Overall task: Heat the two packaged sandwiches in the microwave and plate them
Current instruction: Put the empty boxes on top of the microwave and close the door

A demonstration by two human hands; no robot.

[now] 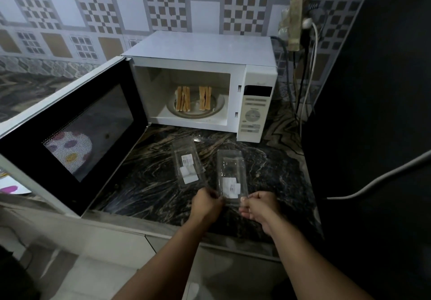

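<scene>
At centre frame, on the dark marbled stone table (149,190): a white microwave oven (203,82) with its black-windowed door (77,131) swung wide open toward the left of the frame. Inside, on the round glass turntable (217,110), 2 toasted sandwiches, standing on edge side by side: the left sandwich (183,99) and the right sandwich (205,97), slightly apart, both out of their wrapping.

In front of the oven, lower centre, 2 clear plastic sandwich packages with white labels. The left clear package (187,164) lying alone on the table, touched by no fingers. The right clear package (231,178) just beside it, its near end caught between both hands: left hand (206,204) with fingers curled and pinching the near left corner, right hand (258,208) with thumb and fingers pinching the near right corner. Far end of that package pointing toward the oven; resting on the table or lifted slightly, cannot tell.

At far left, seen partly through the door window, a white plate with coloured spots (70,145). At upper right, a wall socket with white and dark cables (307,42) hanging down.
</scene>
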